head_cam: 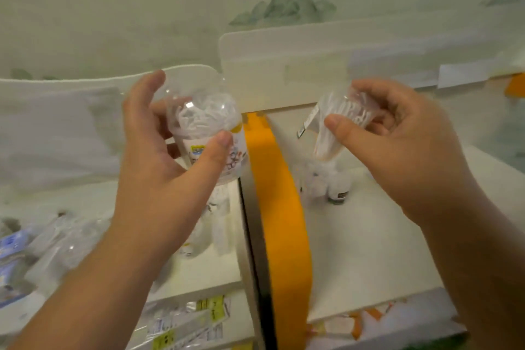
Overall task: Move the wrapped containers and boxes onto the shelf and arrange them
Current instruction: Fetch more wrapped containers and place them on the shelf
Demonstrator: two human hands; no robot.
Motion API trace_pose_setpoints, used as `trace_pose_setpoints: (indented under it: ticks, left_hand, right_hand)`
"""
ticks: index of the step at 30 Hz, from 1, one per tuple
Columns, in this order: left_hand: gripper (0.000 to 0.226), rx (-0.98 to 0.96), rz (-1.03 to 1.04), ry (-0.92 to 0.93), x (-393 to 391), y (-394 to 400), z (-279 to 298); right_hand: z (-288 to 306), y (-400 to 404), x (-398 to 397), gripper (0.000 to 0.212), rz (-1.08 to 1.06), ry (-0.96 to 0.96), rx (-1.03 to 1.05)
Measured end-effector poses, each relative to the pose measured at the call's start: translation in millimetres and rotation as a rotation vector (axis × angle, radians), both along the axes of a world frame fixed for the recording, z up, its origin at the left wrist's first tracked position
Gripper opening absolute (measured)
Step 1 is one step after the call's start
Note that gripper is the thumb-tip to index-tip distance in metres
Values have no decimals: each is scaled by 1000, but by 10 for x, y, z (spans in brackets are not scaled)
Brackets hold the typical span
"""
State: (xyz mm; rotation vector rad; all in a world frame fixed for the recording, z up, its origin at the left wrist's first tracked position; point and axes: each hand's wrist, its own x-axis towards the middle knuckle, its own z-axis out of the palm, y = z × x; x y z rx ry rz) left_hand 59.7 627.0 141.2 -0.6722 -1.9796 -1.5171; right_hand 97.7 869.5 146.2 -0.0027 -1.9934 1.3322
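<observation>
Head view: left hand (pixel 159 167) grips clear wrapped container (pixel 204 128) at 10 o'clock; right hand (pixel 397 145) pinches wrapped pack (pixel 338 122) at 2, above shelf (pixel 369 236).

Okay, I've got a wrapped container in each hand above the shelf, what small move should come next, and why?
Probably lower the right hand and stand its wrapped container on the right shelf, beside the small containers already standing there. It hangs tilted just above them, with bare shelf in front. The left hand holds the other container above the left shelf, so it can follow.
</observation>
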Motion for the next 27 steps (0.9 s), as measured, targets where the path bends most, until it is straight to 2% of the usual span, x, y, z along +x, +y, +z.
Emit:
trace_pose_setpoints:
  ticks: [4, 10, 18, 20, 23, 27]
  left_hand:
    - [72, 4, -1, -1, 187, 696, 99]
    - [74, 0, 43, -112, 299, 1480, -83]
    - [71, -79, 192, -232, 357, 2035, -743]
    - [69, -61, 197, -257, 362, 2102, -849]
    - [69, -39, 209, -288, 353, 2129, -969]
    - [69, -67, 203, -313, 292, 2091, -1076]
  right_hand:
    - [-223, 732, -13, 60, 13, -59, -24]
    - [-718, 1331, -106, 57, 55, -260, 112]
    - [-1569, 1220, -385, 60, 215, -429, 407]
    - [-1683, 1132, -462, 53, 253, -443, 458]
    - [-1772, 1000, -573, 29, 279, -489, 488]
    - [-1773, 904, -638, 32, 269, -531, 480]
